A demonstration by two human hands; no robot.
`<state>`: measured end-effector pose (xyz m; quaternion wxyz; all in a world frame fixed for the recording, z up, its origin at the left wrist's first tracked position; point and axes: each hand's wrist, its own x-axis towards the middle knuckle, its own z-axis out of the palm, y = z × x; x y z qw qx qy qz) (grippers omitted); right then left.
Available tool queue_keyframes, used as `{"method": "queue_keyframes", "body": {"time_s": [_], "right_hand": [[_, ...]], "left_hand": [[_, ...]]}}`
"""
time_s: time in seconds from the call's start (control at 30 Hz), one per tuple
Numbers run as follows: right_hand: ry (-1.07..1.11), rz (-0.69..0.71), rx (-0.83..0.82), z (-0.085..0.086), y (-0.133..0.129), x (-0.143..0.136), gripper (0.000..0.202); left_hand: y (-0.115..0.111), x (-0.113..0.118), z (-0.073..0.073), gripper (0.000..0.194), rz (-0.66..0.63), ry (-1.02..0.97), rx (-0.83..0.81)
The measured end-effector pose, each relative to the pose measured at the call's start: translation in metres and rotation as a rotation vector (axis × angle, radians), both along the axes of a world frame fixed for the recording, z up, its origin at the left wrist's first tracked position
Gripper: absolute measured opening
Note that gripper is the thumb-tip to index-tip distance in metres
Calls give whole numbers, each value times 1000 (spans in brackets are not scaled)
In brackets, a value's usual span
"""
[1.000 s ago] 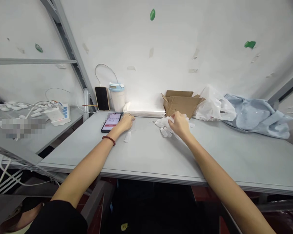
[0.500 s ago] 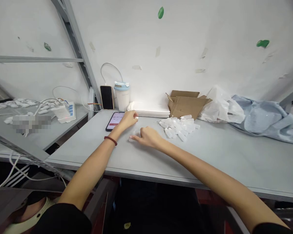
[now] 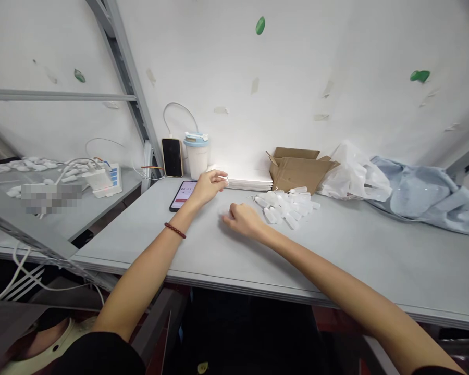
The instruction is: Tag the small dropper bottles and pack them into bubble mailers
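Observation:
My left hand (image 3: 209,187), with a dark red bead bracelet (image 3: 175,230) on its wrist, is over the table beside the stack of white sheets. Its thumb and fingers pinch a small white item whose kind I cannot make out. My right hand (image 3: 244,221) is closed just above the tabletop, in front and to the right of the left. A translucent whitish piece shows blurred at its fingertips; most of it is hidden. Right of this hand lies a heap of small frosted plastic pieces (image 3: 285,205), rounded and elongated.
Behind my hands are a phone with a running timer (image 3: 182,195), an upright phone (image 3: 172,157), a lidded cup (image 3: 196,156) and a white sheet stack (image 3: 252,179). Rightward stand a cardboard box (image 3: 300,172), a plastic bag (image 3: 354,174) and blue cloth (image 3: 426,190). A metal shelf post (image 3: 131,78) rises left.
My left hand has shifted slightly right, its fingers less curled. My right hand has moved a little right toward the heap, and its outstretched thumb has drawn in.

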<state>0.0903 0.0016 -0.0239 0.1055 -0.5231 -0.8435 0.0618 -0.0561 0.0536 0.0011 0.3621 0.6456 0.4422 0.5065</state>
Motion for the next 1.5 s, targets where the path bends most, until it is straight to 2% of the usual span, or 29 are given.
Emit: {"method": "queue_keyframes", "body": {"time_s": [0.1,0.2,0.33,0.43,0.53,0.67,0.8,0.93,1.13,1.23,1.5], "right_hand": [[115,-58,91,-2,-4,27,26],[256,-29,167,-5,-6,48,21],[486,49,316,-7,-6,60,22],[558,48,422,-7,-4,62,23],[553,30,470,-7,-3,63,22],[548,-6,504,-8,0,66,21],[501,15,513,-13,3,67,21],[436,49,498,-15,5,66,24],[172,-6,451,-10,2,66,27],[112,-4,440,-9,1,66,30],[157,42,347,-6,-2,65,26]], "left_hand": [[-17,14,9,36,-132,-112,12],[-32,29,13,36,-205,-112,19],[-42,42,10,31,-170,-59,40],[-43,47,6,31,-151,-155,15],[-44,51,3,31,-177,-267,-57],[-44,53,1,28,-194,-291,-72],[-43,51,1,24,-169,-209,-29],[-39,44,3,26,-186,-146,-90],[-37,39,3,24,-122,0,-73],[-37,40,2,24,-91,61,-25],[-29,34,0,27,-210,161,17]]}}
